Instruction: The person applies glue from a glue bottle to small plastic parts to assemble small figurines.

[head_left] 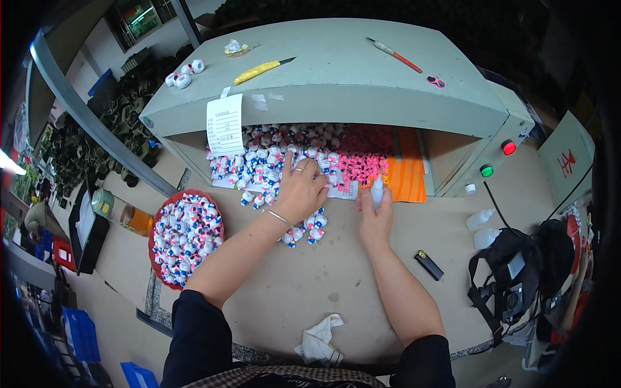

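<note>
My left hand [302, 189], with a ring and a bracelet, reaches over the near edge of a pile of small white, blue and pink figurines [259, 169]. Its index finger is stretched out, the other fingers are partly bent, and nothing shows held in it. Closed around a small white squeeze bottle [377, 189], nozzle up, is my right hand [376, 216]. Beside the bottle lies a heap of small pink pieces [362, 169]. Several loose figurines [315, 226] rest on the table below my left hand.
A red bowl [152, 249] full of figurines stands left, near a jar [136, 220] of amber liquid. The grey metal box [336, 71] overhangs the piles; a yellow-handled knife [259, 71] lies on top. Right are a black lighter-like object [429, 265], white bottles [482, 227] and a black bag [511, 278].
</note>
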The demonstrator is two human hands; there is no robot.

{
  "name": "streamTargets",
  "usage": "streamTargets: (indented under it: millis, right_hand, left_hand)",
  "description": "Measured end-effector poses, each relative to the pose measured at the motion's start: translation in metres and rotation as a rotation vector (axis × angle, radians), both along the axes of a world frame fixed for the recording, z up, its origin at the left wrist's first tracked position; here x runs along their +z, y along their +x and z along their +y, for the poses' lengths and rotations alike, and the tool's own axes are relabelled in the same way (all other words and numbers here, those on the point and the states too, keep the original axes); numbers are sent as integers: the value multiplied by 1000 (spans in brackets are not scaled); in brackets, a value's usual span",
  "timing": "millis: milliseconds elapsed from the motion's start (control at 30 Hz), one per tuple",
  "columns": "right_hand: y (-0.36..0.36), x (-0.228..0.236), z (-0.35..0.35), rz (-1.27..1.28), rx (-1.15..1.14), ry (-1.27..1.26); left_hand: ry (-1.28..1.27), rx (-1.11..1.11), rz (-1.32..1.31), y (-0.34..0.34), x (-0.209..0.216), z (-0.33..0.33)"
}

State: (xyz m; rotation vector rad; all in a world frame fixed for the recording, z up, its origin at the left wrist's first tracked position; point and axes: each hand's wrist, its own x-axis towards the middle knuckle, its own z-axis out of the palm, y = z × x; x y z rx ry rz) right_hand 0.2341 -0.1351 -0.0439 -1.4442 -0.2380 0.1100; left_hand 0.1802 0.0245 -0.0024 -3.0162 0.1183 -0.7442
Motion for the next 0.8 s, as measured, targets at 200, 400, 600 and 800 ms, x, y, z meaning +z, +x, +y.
streamTargets:
  millis: [200, 400, 600, 800]
  right_hand:
    - [16, -3, -1, -45, -38, 105]
    - [24, -5, -5, -32, -50, 116]
    - [28, -4, -6, 18, -48, 112]
    - [29, -7, -3, 24, -41, 142]
  left_hand:
    - [-5, -48, -151, 17, 5, -3]
    - [112, -39, -18, 85, 1, 28]
    - [138, 126, 40, 76, 12, 56]
    - [286, 114, 18, 44, 19, 75]
